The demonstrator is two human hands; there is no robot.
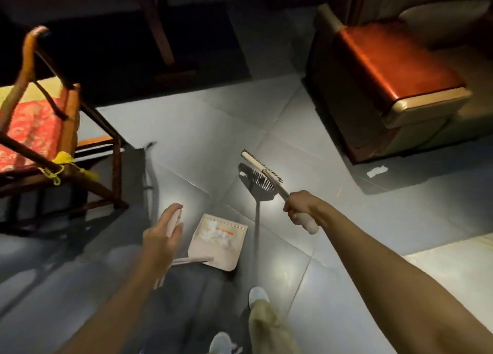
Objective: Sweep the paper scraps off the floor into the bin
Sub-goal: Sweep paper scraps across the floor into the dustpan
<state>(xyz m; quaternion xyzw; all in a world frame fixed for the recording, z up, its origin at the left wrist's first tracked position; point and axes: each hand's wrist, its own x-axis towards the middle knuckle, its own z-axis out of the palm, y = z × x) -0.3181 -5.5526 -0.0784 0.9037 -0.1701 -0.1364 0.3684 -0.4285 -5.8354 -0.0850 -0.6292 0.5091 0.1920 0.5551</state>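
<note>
Both forearms reach down from the lower edge. Left hand [162,237]: fingers curled round the pale handle top of the dustpan [213,249], which carries white paper scraps [217,233]. Right hand [298,207]: fingers gripping the brush [262,170], its head raised beyond the pan. Stray scrap [377,171] lies on the floor [186,150] beside the armchair [386,86].

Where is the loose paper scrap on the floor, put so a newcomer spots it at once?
Start at the armchair with the glossy red-brown arm on the right. Just below its dark base, on the grey floor tiles, lies a small white paper scrap. Unlike the scraps heaped in the dustpan, it lies alone on bare tile.
</note>
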